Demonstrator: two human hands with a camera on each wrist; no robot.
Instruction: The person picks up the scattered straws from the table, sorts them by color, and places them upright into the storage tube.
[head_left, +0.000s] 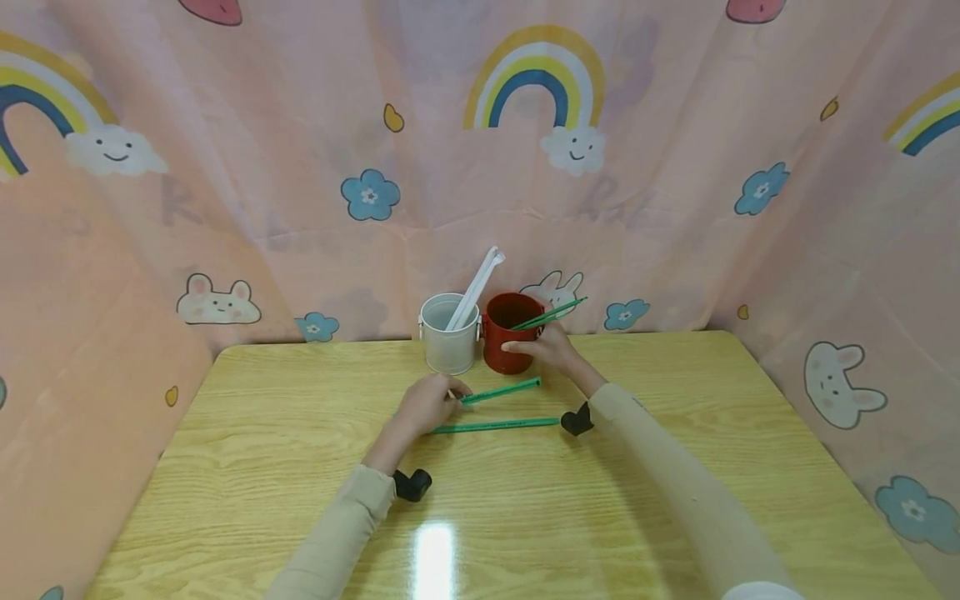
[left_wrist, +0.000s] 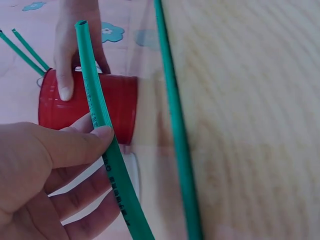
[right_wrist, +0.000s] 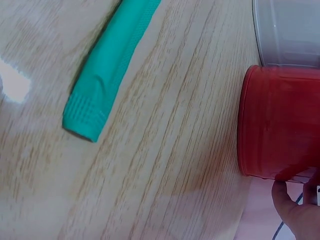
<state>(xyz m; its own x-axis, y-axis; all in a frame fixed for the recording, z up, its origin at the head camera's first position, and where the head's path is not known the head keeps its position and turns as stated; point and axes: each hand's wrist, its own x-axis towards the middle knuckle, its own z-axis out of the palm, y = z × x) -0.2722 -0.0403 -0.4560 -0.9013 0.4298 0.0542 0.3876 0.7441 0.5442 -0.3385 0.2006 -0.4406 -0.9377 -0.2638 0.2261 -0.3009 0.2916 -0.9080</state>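
Observation:
My left hand (head_left: 429,403) pinches a green wrapped straw (head_left: 504,391) between thumb and fingers, a little above the table; dark print along its wrapper shows in the left wrist view. A second green wrapped straw (head_left: 498,426) lies flat on the table, nearer to me. At the back, my right hand (head_left: 553,347) grips the side of a small red bucket (head_left: 504,356), thumb on the near face. Two green straws (head_left: 561,311) lean out of that bucket to the right. The right wrist view has the lying straw's crimped end (right_wrist: 87,115) close up.
A white bucket (head_left: 448,354) stands left of the red one, with white wrapped straws (head_left: 478,283) leaning in it. The wooden table (head_left: 315,517) ends at a pink patterned curtain (head_left: 300,167) behind the buckets. Black wrist camera mounts (head_left: 577,419) sit at both wrists.

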